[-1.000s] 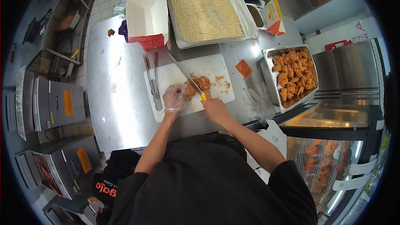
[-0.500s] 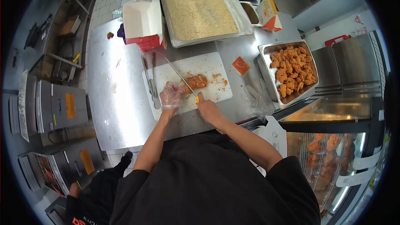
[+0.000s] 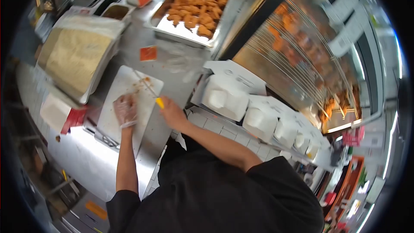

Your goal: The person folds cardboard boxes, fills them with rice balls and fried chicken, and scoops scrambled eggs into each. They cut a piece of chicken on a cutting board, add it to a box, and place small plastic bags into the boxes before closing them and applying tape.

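While the left forearm [image 3: 126, 159] pointed away from the body, the right forearm [image 3: 215, 143] slanted inward from the right. A bare steel tabletop strip [image 3: 156, 136] lay between the rectangular white cutting board [image 3: 114, 89] and the table's right edge. The clear-gloved left hand [image 3: 125, 109] curled over the board, anything beneath hidden; the bare right hand [image 3: 172, 113] gripped a yellow-handled metal knife [image 3: 160, 102], blade above the board's far end.
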Demonstrator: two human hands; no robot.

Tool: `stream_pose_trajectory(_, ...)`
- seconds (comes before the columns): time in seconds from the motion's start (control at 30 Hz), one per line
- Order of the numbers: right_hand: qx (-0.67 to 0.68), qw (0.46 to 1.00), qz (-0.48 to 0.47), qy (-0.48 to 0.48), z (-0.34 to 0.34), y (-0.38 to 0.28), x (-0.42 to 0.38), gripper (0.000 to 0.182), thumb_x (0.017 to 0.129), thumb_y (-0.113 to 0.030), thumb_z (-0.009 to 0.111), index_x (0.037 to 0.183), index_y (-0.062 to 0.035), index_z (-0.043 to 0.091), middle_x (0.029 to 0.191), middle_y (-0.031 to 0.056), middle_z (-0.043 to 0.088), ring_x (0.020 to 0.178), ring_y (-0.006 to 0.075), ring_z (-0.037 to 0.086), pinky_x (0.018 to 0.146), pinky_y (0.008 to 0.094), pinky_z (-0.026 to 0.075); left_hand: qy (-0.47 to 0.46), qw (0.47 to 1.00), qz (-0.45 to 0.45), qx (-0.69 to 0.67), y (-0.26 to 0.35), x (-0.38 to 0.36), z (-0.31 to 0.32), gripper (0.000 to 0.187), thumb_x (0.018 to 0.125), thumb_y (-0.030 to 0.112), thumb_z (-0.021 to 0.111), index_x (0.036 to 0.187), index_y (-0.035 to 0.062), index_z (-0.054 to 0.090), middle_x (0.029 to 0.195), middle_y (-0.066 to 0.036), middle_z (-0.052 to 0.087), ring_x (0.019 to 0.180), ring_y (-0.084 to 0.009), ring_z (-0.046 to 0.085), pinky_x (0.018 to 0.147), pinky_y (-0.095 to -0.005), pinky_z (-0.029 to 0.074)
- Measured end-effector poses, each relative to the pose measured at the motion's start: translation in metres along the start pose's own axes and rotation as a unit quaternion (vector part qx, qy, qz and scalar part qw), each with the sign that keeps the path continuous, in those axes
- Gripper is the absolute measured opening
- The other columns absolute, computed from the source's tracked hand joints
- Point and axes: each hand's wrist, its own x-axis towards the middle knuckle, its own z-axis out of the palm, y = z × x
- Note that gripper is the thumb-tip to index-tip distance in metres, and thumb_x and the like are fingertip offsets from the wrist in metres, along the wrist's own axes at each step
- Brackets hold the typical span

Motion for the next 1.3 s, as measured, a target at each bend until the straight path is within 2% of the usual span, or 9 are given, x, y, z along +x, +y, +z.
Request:
stream_pose_trajectory(0.1, -0.056, 0.998, 0.020, -0.001, -0.049, -0.042, -0.034, 0.063, 0.085, -0.020, 0.064, 0.137, -0.0011, 0.034, 0.118, 0.0240, 0.052, 0.099, 0.0417, 0.054, 0.083, 0.0477, 0.048, 0.100, 0.977, -0.102, -0.160, 0.022, 0.001, -0.021, 0.018, 0.087, 0.018, 0.067, 0.099, 0.0051, 0.067, 0.095, -0.014, 0.066, 0.090, -0.0309, 0.062, 0.079, -0.0383, 0.051)
stream_pose_trajectory(0.3, -0.036, 0.945, 0.081, -0.315, -0.129, -0.001, -0.125, 0.040, 0.091, -0.030, 0.060, 0.117, -0.0012, 0.052, 0.094, 0.0230, 0.066, 0.095, 0.0408, 0.062, 0.082, 0.0504, 0.048, -0.227, 0.876, -0.079, -0.418, 0.271, 0.010, -0.046, 0.021, 0.088, 0.023, 0.063, 0.095, 0.0034, 0.063, 0.087, -0.016, 0.066, 0.083, -0.0317, 0.064, 0.079, -0.0386, 0.050)
stream_pose_trajectory(0.43, 0.092, 0.975, 0.104, -0.172, -0.205, 0.030, -0.200, 0.036, 0.093, -0.030, 0.059, 0.114, -0.0022, 0.054, 0.091, 0.0216, 0.066, 0.093, 0.0394, 0.063, 0.080, 0.0493, 0.049, -0.256, 0.899, 0.234, -0.267, 0.346, -0.012, 0.003, 0.028, 0.083, 0.025, 0.064, 0.102, 0.0030, 0.063, 0.093, -0.018, 0.065, 0.091, -0.0373, 0.061, 0.083, -0.0457, 0.047)
stream_pose_trajectory(0.53, 0.152, 0.977, 0.151, 0.016, -0.259, 0.068, -0.256, 0.032, 0.093, -0.027, 0.058, 0.114, -0.0036, 0.054, 0.088, 0.0177, 0.067, 0.085, 0.0369, 0.065, 0.076, 0.0457, 0.049, -0.202, 0.941, 0.144, -0.232, 0.404, -0.002, -0.036, 0.031, 0.085, 0.024, 0.065, 0.106, 0.0025, 0.060, 0.097, -0.019, 0.064, 0.091, -0.0385, 0.059, 0.085, -0.0456, 0.047)
stream_pose_trajectory(0.63, 0.182, 0.955, 0.224, 0.075, -0.318, 0.084, -0.289, 0.025, 0.090, -0.015, 0.061, 0.113, -0.0053, 0.058, 0.089, 0.0132, 0.069, 0.082, 0.0281, 0.067, 0.074, 0.0372, 0.051, -0.141, 0.923, 0.169, -0.316, 0.403, -0.009, -0.020, 0.049, 0.083, 0.025, 0.071, 0.122, 0.0007, 0.055, 0.115, -0.019, 0.061, 0.102, -0.0355, 0.060, 0.091, -0.0437, 0.047)
stream_pose_trajectory(0.8, 0.282, 0.937, 0.183, 0.099, -0.354, 0.103, -0.272, 0.021, 0.095, -0.012, 0.055, 0.114, -0.0017, 0.058, 0.084, 0.0117, 0.069, 0.085, 0.0184, 0.069, 0.081, 0.0329, 0.053, -0.189, 0.921, 0.036, -0.339, 0.402, 0.019, -0.053, 0.041, 0.085, 0.018, 0.067, 0.122, 0.0050, 0.056, 0.105, -0.014, 0.065, 0.092, -0.0267, 0.062, 0.084, -0.0383, 0.049)
stream_pose_trajectory(0.93, 0.295, 0.951, 0.079, 0.040, -0.353, 0.101, -0.220, 0.019, 0.095, -0.009, 0.054, 0.111, -0.0008, 0.060, 0.084, 0.0111, 0.069, 0.085, 0.0176, 0.069, 0.079, 0.0314, 0.053, -0.035, 0.966, 0.026, -0.254, 0.322, 0.010, -0.037, 0.040, 0.084, 0.023, 0.069, 0.116, 0.0028, 0.060, 0.088, -0.013, 0.065, 0.083, -0.0269, 0.063, 0.076, -0.0385, 0.050)
stream_pose_trajectory(1.1, 0.037, 0.918, -0.160, 0.360, -0.349, 0.058, -0.071, 0.019, 0.082, -0.001, 0.068, 0.100, -0.0048, 0.063, 0.092, 0.0093, 0.064, 0.089, 0.0288, 0.064, 0.082, 0.0377, 0.050, -0.095, 0.933, -0.093, -0.335, 0.279, 0.020, -0.045, 0.034, 0.084, 0.022, 0.068, 0.112, 0.0029, 0.062, 0.089, -0.012, 0.067, 0.079, -0.0239, 0.064, 0.073, -0.0342, 0.050)
stream_pose_trajectory(1.3, -0.150, 0.825, -0.337, 0.428, -0.345, 0.057, 0.060, 0.027, 0.079, -0.002, 0.067, 0.106, -0.0066, 0.060, 0.111, 0.0083, 0.064, 0.114, 0.0267, 0.058, 0.104, 0.0435, 0.043, -0.117, 0.923, -0.055, -0.361, 0.238, 0.037, -0.028, 0.032, 0.088, 0.024, 0.066, 0.113, 0.0040, 0.062, 0.089, -0.010, 0.067, 0.078, -0.0214, 0.063, 0.074, -0.0339, 0.050)
